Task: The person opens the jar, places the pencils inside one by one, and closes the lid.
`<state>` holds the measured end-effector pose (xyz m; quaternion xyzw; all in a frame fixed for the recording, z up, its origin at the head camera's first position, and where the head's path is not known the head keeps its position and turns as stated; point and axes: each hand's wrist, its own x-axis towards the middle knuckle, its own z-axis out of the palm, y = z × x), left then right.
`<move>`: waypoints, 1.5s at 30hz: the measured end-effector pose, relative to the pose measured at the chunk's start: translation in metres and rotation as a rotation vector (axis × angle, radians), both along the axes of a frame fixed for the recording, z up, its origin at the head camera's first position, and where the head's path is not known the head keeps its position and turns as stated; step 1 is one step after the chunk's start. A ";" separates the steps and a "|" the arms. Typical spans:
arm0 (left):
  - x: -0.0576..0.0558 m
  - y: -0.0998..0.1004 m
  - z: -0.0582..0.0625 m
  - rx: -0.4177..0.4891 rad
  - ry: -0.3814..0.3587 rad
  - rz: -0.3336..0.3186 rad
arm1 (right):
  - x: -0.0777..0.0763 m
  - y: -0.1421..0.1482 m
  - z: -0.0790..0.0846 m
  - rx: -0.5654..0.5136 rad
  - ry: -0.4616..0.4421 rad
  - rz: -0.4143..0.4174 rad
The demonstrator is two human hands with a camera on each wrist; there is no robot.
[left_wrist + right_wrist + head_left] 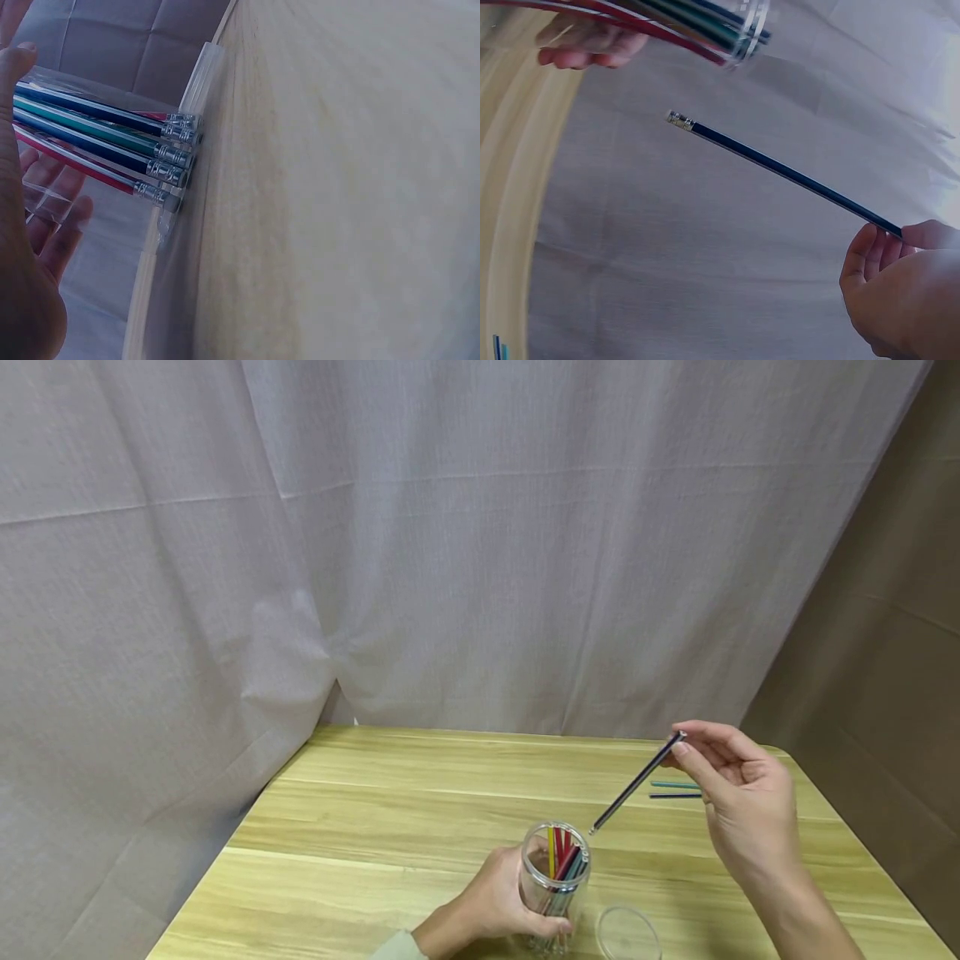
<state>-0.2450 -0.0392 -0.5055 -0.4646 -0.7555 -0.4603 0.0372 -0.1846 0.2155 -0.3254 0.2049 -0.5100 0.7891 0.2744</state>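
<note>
A clear round jar [529, 887] stands near the table's front, with my left hand [504, 893] wrapped around its side. Inside it lean several pencils [112, 135], red, yellow, green and dark blue, their eraser ends down at the jar's bottom. My right hand [753, 793] pinches a dark blue pencil [780, 169] near its upper end, between thumb and fingers. That pencil slants down toward the jar, its metal-banded eraser end just outside the right of the rim. In the right wrist view, the jar's mouth lies above the pencil's eraser end.
Two pencils, one teal [671, 785] and one dark blue [673, 796], lie on the wooden table [360, 827] behind my right hand. A clear round lid [628, 935] lies right of the jar. Grey curtains [465, 568] hang behind the table and along its sides.
</note>
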 end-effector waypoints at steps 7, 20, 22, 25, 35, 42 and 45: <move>0.000 0.000 0.000 -0.006 -0.002 -0.002 | 0.008 -0.001 0.008 -0.120 0.094 0.114; -0.001 0.000 0.001 -0.008 0.001 -0.007 | 0.028 -0.008 0.019 -0.213 0.144 0.249; -0.001 0.000 0.001 -0.008 0.005 -0.007 | 0.030 -0.011 0.017 -0.179 0.154 0.260; -0.001 0.000 0.000 -0.008 0.014 -0.004 | 0.032 -0.019 0.014 -0.127 0.160 0.262; -0.001 0.000 -0.002 -0.010 0.046 0.009 | 0.027 -0.041 -0.018 -0.035 0.048 0.175; 0.000 0.001 0.000 -0.005 0.053 0.027 | 0.023 -0.050 -0.041 -0.008 -0.015 0.143; 0.000 0.001 0.000 0.000 0.046 0.016 | 0.023 -0.053 -0.047 0.013 -0.064 0.096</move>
